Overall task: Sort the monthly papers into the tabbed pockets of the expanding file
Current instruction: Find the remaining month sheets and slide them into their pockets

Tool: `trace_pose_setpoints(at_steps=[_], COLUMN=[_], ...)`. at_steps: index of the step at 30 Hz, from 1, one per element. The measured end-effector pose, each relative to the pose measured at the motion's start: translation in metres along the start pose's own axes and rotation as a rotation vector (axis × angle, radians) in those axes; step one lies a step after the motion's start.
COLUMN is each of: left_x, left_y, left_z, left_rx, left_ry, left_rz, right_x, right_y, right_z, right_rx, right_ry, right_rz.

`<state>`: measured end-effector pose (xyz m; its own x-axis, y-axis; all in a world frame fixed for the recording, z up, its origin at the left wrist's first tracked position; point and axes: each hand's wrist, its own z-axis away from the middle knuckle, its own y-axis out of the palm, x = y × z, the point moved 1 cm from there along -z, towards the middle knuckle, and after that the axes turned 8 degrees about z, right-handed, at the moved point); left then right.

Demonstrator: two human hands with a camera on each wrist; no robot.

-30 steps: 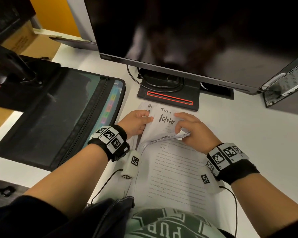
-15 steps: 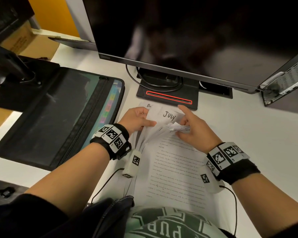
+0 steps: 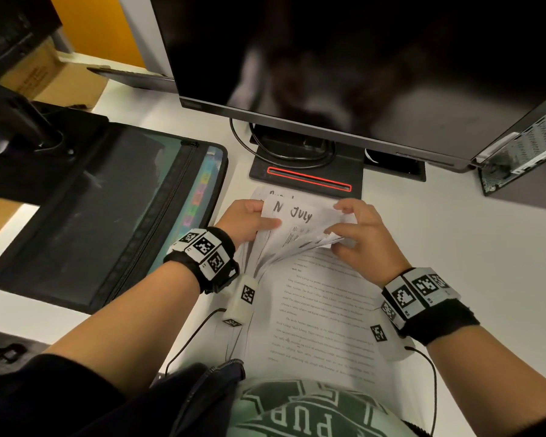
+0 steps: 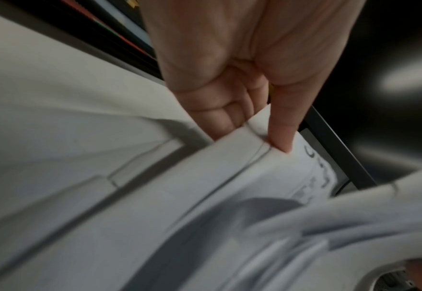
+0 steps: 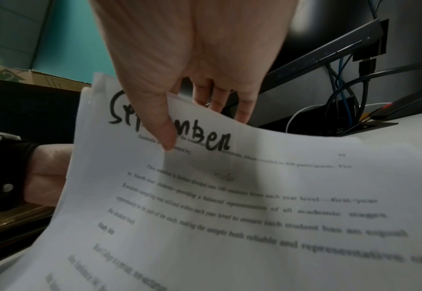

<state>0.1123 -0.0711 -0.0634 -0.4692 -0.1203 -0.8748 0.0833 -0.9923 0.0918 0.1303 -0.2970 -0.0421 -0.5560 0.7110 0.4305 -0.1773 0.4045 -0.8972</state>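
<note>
Head view: fanned papers (image 3: 300, 228) at frame centre are pinched by the left hand (image 3: 246, 220) and right hand (image 3: 360, 234); only "July" is legible, lower headings hidden.

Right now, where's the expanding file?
In the head view the expanding file lies flat on the desk at the left side, just left of the left hand and the paper stack.
</note>
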Motion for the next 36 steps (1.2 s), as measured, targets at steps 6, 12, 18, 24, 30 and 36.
trace_pose_setpoints(at_steps=[6,12,18,24,30,36], left_x=[-0.002,0.006,-0.006,-0.013,-0.015,-0.007], left_y=[0.005,-0.007,-0.004,-0.011,-0.022,-0.016], left_z=[0.002,-0.005,0.012,0.019,-0.005,-0.026], left_rx=[0.040,-0.054,0.218,0.329,-0.127,-0.113], left_ry=[0.033,-0.033,0.052,0.017,0.188,0.108], left_rz=[0.009,0.053,-0.148,-0.358,-0.732,-1.003], right_x=[0.001,0.010,0.009,0.004,0.003,0.006], right_y=[0.001,-0.006,-0.005,0.005,0.009,0.002], right_z=[-0.005,0.003,-0.006,-0.008,-0.003,-0.001], right_rx=[0.123,0.129,0.203,0.167,0.113,0.112], right_ry=[0.016,0.107,0.162,-0.032,-0.053,-0.048], right_rz=[-0.110,-0.153,-0.112,0.008,-0.030,-0.038])
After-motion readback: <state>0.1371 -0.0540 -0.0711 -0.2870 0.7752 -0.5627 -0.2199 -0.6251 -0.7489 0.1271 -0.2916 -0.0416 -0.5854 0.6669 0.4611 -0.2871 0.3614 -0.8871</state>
